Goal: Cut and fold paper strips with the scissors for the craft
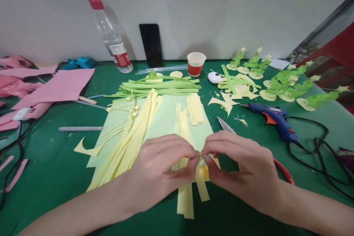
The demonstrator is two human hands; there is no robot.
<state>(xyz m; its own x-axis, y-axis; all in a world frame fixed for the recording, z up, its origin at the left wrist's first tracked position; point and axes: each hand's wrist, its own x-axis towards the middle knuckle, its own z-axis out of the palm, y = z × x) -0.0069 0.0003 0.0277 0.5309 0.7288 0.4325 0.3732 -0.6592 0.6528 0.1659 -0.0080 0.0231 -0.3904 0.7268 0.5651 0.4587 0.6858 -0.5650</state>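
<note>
My left hand (168, 162) and my right hand (240, 166) meet at the lower middle, thumbs and forefingers pinching a pale yellow paper strip (203, 188). Its lower end hangs between them; the pinched part is mostly hidden by fingertips. Under the hands, more yellow strips (184, 201) lie on a light green sheet (163, 118). To the left spreads a bunch of long yellow strips (132, 143), with several thin strips ending in little stars (128, 99) beside it. Short yellow strips (195, 108) are stacked just beyond my hands. Scissors (225, 124) lie partly covered by my right hand.
A blue glue gun (272, 118) with its black cord lies right, below several green paper spirals with stars (293, 81). Green strips (160, 86), a paper cup (195, 64), a phone (151, 46) and a bottle (114, 44) stand or lie behind. Pink paper (61, 84) covers the left.
</note>
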